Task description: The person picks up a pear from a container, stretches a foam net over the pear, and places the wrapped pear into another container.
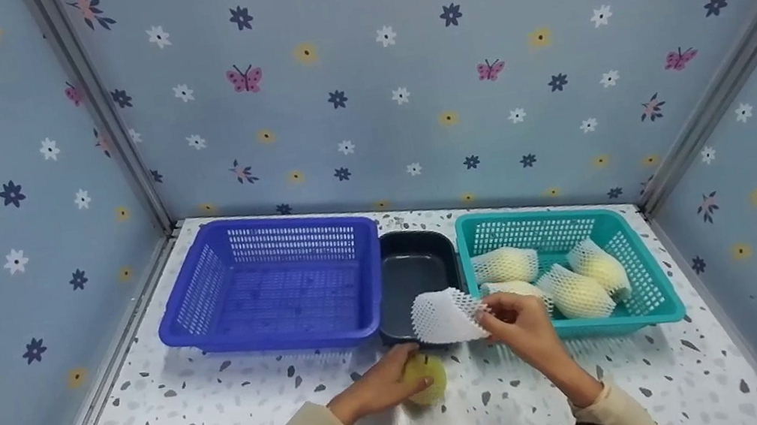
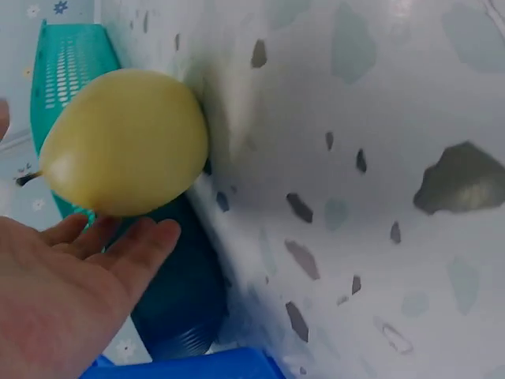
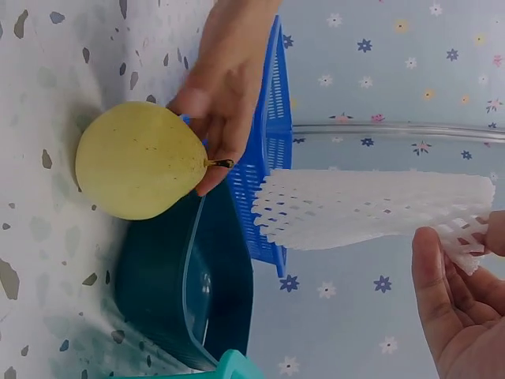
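A yellow pear [image 1: 429, 379] with a dark stem sits on the speckled tabletop, stem upward. My left hand [image 1: 384, 385] is right at the pear, fingers extended along its side in the left wrist view. Pinched between the thumb and fingers of my right hand [image 1: 525, 330] is a white foam net sleeve [image 1: 446, 316]. The sleeve hangs over the near end of the dark tray [image 1: 417, 271], with no fruit showing inside it. In the right wrist view, the sleeve [image 3: 371, 207] stretches sideways from the fingertips, gripped at one end.
A blue basket [image 1: 278, 346] stands left of the dark tray. On the right, a teal basket [image 1: 656, 309] holds several pale fruits in foam nets [image 1: 577, 291]. Flower-patterned panels [image 1: 398, 50] enclose the back and sides.
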`<move>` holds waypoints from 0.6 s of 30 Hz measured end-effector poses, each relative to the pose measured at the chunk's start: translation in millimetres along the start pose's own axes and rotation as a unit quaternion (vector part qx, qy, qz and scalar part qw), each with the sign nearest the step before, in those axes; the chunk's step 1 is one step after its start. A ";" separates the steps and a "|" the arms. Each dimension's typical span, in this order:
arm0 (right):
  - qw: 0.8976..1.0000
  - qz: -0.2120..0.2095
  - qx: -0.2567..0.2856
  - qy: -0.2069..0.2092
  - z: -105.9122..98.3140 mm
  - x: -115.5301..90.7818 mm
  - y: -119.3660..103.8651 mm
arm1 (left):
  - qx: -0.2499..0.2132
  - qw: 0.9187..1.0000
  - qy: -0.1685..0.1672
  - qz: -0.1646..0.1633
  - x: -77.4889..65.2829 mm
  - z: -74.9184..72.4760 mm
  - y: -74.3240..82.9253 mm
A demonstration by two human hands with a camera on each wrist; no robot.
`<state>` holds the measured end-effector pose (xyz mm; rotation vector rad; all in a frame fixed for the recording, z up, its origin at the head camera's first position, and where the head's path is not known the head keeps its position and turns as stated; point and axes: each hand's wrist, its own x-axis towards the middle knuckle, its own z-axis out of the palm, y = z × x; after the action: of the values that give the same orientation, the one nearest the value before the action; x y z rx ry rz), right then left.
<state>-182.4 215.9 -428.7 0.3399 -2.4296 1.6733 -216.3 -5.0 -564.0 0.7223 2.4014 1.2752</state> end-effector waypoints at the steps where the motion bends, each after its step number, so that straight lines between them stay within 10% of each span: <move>1: 1.000 0.000 -0.001 0.000 -0.1 -0.9 -0.4 | -0.015 1.000 0.005 0.007 -0.4 -2.8 1.4; 5: 1.000 -0.006 -0.013 0.004 -1.0 -3.1 0.0 | -0.144 0.987 0.055 0.032 5.2 -9.5 9.4; 18: 0.999 -0.045 0.004 0.010 1.7 -7.6 9.4 | -0.487 0.862 0.136 -0.028 19.1 -8.2 30.8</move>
<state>-177.8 218.2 -439.7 0.4242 -2.3575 1.6407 -227.4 15.0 -534.8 0.1565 1.5341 2.3562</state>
